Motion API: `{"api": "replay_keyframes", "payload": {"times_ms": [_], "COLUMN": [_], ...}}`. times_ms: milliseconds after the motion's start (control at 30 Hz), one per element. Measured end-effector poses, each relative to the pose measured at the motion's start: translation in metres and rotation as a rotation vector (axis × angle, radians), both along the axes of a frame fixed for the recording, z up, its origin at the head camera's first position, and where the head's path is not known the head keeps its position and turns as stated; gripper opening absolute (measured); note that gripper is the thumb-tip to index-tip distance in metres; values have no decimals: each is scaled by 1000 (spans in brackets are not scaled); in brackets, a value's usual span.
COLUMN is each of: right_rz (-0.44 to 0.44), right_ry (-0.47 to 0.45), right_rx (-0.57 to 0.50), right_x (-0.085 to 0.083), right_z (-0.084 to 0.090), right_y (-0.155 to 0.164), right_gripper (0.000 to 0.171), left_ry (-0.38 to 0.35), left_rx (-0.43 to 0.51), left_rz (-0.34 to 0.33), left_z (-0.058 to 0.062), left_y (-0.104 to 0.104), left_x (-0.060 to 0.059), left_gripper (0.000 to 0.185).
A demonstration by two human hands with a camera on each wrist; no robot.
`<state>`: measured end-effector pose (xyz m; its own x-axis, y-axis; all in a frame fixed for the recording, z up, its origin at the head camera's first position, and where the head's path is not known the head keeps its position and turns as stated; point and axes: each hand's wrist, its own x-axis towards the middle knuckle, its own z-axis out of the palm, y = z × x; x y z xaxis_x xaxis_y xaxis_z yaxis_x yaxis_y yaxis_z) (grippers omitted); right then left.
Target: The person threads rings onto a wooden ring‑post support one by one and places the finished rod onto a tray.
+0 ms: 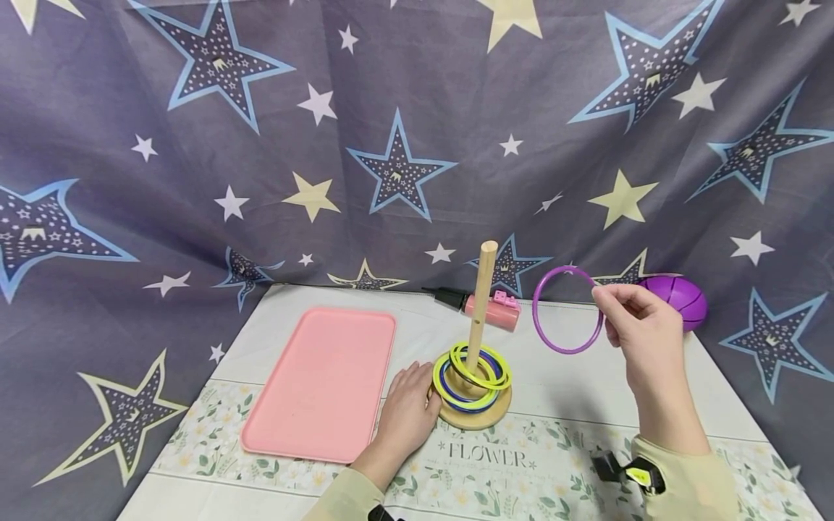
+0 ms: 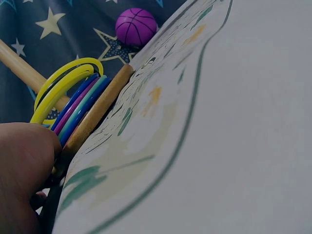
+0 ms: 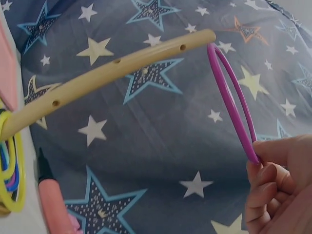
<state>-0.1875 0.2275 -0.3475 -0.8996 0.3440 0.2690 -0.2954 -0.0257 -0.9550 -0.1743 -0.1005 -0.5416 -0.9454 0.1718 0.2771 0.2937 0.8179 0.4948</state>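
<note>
My right hand [image 1: 641,325] pinches a thin purple ring [image 1: 536,307] between thumb and fingertips, holding it upright in the air right of the wooden peg [image 1: 483,297]. In the right wrist view, the purple ring [image 3: 226,100] appears close to the peg's tip [image 3: 207,36], but not around it. Several yellow, blue, teal and purple rings [image 2: 73,109] lie stacked round the foot of the peg, the top yellow ones tilted. Against the left edge of the round wooden base [image 1: 474,418] rests my left hand [image 1: 410,409], its fingers relaxed; part of it is hidden in the left wrist view.
A pink tray [image 1: 319,383] lies left of the stand. Behind the peg is a pink and black pump [image 1: 498,312]. A purple ball [image 1: 684,300] sits at the back right, partly behind my right hand. A starry curtain [image 1: 404,72] hangs behind the table.
</note>
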Motion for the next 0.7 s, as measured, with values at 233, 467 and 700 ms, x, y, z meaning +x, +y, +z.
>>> {"api": "replay_keyframes", "payload": {"times_ms": [233, 467, 700], "right_rz": [45, 102, 143], "right_ry": [44, 68, 107], "right_rx": [-32, -54, -37], "right_x": [-4, -9, -12], "right_z": [15, 26, 36], "right_y": [-14, -29, -43], "right_gripper": [5, 8, 7], "left_ry": [0, 4, 1], "left_rx": [7, 5, 11], "left_rz": [2, 0, -1], "left_z": [0, -1, -2], "left_y": [-1, -1, -1], "left_x": [-1, 0, -1], "left_gripper": [52, 51, 51]}}
